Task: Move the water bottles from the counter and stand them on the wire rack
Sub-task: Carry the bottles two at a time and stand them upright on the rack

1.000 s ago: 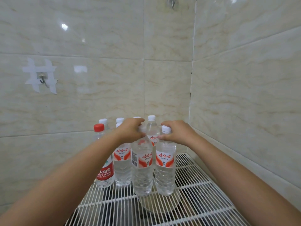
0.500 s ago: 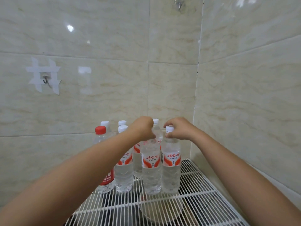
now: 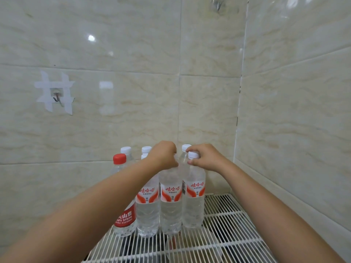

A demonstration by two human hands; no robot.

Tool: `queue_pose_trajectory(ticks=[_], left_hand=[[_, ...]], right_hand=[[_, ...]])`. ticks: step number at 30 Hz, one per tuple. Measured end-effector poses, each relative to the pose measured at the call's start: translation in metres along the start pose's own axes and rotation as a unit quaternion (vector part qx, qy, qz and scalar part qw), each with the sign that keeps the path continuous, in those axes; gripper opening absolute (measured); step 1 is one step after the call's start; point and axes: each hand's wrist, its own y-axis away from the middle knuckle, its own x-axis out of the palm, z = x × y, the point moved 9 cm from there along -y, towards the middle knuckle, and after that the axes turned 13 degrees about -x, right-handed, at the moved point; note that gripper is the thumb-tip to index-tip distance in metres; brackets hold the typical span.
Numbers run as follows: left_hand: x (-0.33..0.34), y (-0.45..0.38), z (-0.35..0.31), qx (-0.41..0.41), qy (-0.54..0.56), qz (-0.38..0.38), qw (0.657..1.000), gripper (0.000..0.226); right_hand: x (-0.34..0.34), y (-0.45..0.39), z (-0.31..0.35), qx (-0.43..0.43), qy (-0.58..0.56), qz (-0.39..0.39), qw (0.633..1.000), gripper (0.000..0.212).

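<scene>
My right hand (image 3: 206,158) has its fingers (image 3: 191,161) curled round the neck of the rightmost front bottle (image 3: 193,202), thumb just under its white cap (image 3: 193,155); my left hand (image 3: 164,154) is curled over the top of the middle front bottle (image 3: 170,204), its cap hidden beneath the palm, so I grip one bottle with each hand; both bottles stand upright on the wire rack (image 3: 224,232), touching side by side, their red-and-white labels facing me; at nine o'clock of the middle bottle stands another clear bottle (image 3: 147,211) with the same label, partly behind my left forearm, and further toward nine o'clock a red-capped bottle (image 3: 123,198) with a red label; behind this front row, toward twelve o'clock, the white caps of more bottles (image 3: 126,150) show against the tiles, one of them peeking out just beside my right fingers; how many stand there I cannot tell; the rack's white wires run toward me, with dark shapes beneath them I cannot make out; beige marble-look wall tiles (image 3: 209,92) close the corner, and at ten o'clock a small metal hook (image 3: 56,97) is fixed under crossed strips of white tape.
</scene>
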Motion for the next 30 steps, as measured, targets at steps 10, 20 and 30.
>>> queue_pose_trajectory(ticks=[10,20,30], left_hand=[[0.009,0.013,0.009,-0.024,0.026,-0.025,0.999,0.033],[-0.026,0.077,0.037,0.024,0.030,-0.166,0.985,0.035],[-0.052,0.221,0.232,-0.243,-0.141,-0.204,0.938,0.044]], right_hand=[[0.007,0.013,0.003,-0.011,0.023,-0.052,0.998,0.049],[0.009,0.035,0.035,-0.058,0.170,-0.113,0.977,0.043],[0.117,0.025,0.243,-0.315,0.095,-0.093,0.940,0.044]])
